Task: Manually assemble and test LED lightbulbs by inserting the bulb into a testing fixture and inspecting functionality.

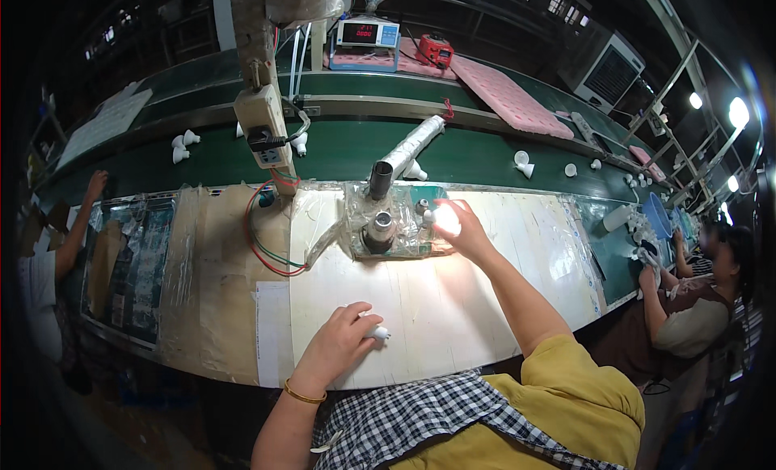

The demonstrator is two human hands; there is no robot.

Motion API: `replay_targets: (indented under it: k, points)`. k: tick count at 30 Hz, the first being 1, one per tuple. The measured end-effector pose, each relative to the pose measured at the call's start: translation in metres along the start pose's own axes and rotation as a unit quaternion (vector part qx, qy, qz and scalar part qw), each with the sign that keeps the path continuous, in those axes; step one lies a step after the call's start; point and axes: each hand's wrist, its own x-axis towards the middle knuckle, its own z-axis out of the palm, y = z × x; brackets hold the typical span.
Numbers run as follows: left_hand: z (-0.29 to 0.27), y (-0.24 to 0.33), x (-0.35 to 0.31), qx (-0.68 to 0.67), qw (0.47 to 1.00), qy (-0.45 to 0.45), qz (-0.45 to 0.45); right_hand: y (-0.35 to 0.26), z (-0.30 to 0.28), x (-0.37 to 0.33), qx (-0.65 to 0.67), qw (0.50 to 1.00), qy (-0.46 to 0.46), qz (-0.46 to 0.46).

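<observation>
My right hand [471,234] grips a spotlight bulb [445,219] that glows white, its base against a small socket [423,206] on the test fixture. Clear plastic film wraps this fixture [356,242], which carries two upright metal tubes [380,179]. Closer to me, my left hand [343,341] is closed around a white bulb [377,333] whose pinned end pokes out past the fingers, just above the white worktop [420,341].
Behind the worktop runs a green conveyor belt [469,159] with several white bulbs [524,163] on it. A meter with a red display [368,33] stands on the shelf beyond. Red and green wires [267,260] loop from a post [263,114]. Co-workers [699,300] sit at both sides.
</observation>
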Motion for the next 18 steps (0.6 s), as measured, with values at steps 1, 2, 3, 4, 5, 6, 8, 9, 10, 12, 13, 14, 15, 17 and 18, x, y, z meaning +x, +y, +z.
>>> replay_targets:
  k: [1, 2, 3, 4, 5, 6, 8, 9, 10, 12, 13, 14, 15, 17, 18]
  points:
    - [0.004, 0.000, 0.000, 0.001, 1.000, 0.022, -0.017, 0.000, 0.001, 0.001, 0.029, 1.000, -0.006, 0.007]
    - [0.009, 0.001, 0.000, 0.009, 1.000, 0.024, -0.016, 0.001, -0.001, 0.000, 0.033, 0.999, -0.002, 0.002]
    - [0.017, 0.003, -0.002, -0.040, 0.996, 0.070, -0.049, -0.002, -0.002, 0.000, 0.031, 0.999, -0.002, -0.008]
    - [0.022, 0.004, -0.003, -0.085, 0.986, 0.119, -0.080, -0.007, -0.001, 0.002, 0.030, 0.999, 0.001, -0.023]
    - [0.030, 0.007, -0.005, -0.131, 0.975, 0.131, -0.125, -0.009, -0.001, -0.001, 0.027, 0.999, 0.008, -0.034]
    - [0.039, 0.011, -0.005, -0.172, 0.962, 0.155, -0.146, 0.003, 0.001, 0.001, 0.016, 0.998, -0.016, -0.059]
    - [0.064, 0.011, -0.002, -0.234, 0.931, 0.245, -0.136, 0.012, 0.009, 0.000, 0.036, 0.999, -0.018, 0.002]
    - [0.067, 0.016, 0.002, -0.228, 0.933, 0.246, -0.133, 0.020, 0.011, 0.000, 0.038, 0.999, -0.028, -0.008]
    - [0.068, 0.020, 0.008, -0.187, 0.940, 0.244, -0.146, 0.035, 0.015, 0.000, 0.041, 0.999, -0.021, -0.011]
    - [0.067, 0.027, 0.017, -0.141, 0.947, 0.240, -0.161, 0.058, 0.026, 0.002, 0.000, 0.996, -0.011, -0.084]
    - [0.061, 0.028, 0.020, -0.120, 0.952, 0.231, -0.160, 0.018, 0.007, -0.003, 0.048, 0.998, -0.040, 0.002]
    - [0.056, 0.028, 0.024, -0.100, 0.957, 0.220, -0.161, 0.015, 0.012, -0.001, 0.055, 0.997, -0.045, 0.001]
    - [0.053, 0.026, 0.033, -0.099, 0.958, 0.216, -0.162, 0.016, 0.010, -0.002, 0.053, 0.998, -0.044, 0.008]
    - [0.051, 0.019, 0.049, -0.145, 0.958, 0.185, -0.165, 0.019, 0.010, -0.004, 0.079, 0.997, -0.002, -0.014]
    - [0.050, 0.019, 0.055, -0.147, 0.956, 0.182, -0.178, 0.008, 0.008, -0.003, 0.041, 0.997, 0.037, -0.058]
